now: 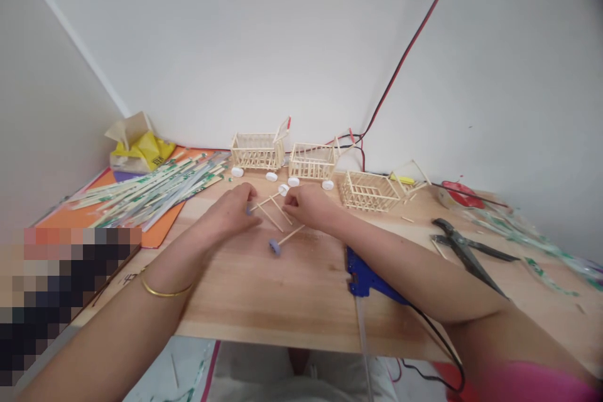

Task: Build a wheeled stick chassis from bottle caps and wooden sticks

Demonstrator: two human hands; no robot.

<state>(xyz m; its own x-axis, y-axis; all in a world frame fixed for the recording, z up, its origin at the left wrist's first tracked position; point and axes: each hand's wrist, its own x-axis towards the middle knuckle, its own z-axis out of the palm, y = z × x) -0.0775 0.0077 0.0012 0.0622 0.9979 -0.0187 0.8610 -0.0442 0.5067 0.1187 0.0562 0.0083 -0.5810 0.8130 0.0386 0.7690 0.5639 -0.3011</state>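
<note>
Between my hands on the wooden tabletop lies a small frame of thin wooden sticks [270, 215], with a white wheel [283, 190] at its far end. My left hand [233, 210] is curved at the frame's left end, thumb and fingers apart around a bluish piece that is mostly hidden. On the right, my right hand [308, 206] has its fingers pinched together at the frame's side, and the fingertips partly cover the stick there. Just nearer to me rests a loose stick axle [292, 235] with a bluish-grey wheel [274, 247] on one end.
Two wheeled stick carts [257, 151] stand behind; a wheelless cart [370, 191] is right of them. Wrapped sticks [155, 188] cover an orange sheet at left. A blue glue gun [372, 276] lies under my right forearm, near pliers [464, 251]. A tissue pack [141, 147] sits back left.
</note>
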